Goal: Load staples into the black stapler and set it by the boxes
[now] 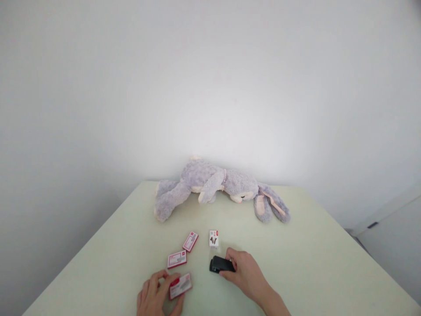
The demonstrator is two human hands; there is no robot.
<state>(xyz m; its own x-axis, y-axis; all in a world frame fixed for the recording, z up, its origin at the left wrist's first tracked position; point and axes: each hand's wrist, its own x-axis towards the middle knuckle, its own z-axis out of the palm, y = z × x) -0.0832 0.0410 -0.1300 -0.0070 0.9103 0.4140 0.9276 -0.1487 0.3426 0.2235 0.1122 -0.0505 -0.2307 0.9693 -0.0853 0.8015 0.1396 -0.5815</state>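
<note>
Staple box (pixel 180 286) sits pinched in the left hand (pixel 157 298), fingers curled around its near end. Right hand (pixel 245 272) grips the black stapler (pixel 221 264) on the table (pixel 312 263), wrist angled inward.

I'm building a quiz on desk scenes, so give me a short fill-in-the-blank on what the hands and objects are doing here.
1. The right hand grips a small ____ stapler.
2. The left hand touches one of ____ red-and-white boxes.
3. A plush ____ lies at the table's far edge.

Missing words: black; three; rabbit
</note>
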